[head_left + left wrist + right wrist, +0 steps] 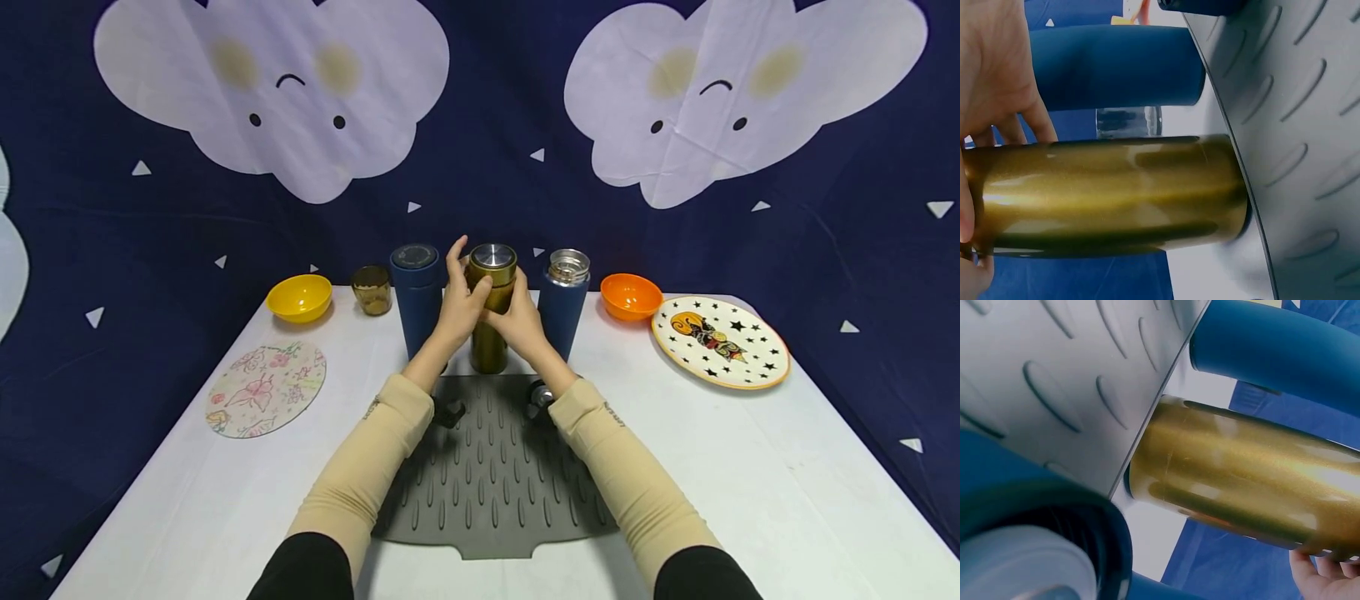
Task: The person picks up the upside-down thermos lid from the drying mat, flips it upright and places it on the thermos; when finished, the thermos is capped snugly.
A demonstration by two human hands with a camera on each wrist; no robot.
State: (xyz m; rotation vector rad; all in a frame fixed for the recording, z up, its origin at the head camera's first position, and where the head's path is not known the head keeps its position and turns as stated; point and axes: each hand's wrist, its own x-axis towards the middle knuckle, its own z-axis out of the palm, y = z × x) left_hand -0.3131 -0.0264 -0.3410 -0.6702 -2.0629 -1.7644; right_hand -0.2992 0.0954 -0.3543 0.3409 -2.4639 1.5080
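A tall, round, shiny gold metal bottle (489, 348) stands between the left hand (461, 308) and right hand (522, 321), which hold it.

The mat (498, 475) lies before the middle flask (489, 346). Left of that flask are a second flask (417, 304), cup (372, 292), bowl (300, 300) and disc (267, 390); right, a third flask (560, 308), another bowl (632, 298) and plate (720, 343).

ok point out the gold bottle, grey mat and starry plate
Gold bottle (1107, 197), left wrist view, middle of its body
Grey mat (495, 467), head view, ridged top surface
Starry plate (721, 343), head view, decorated face
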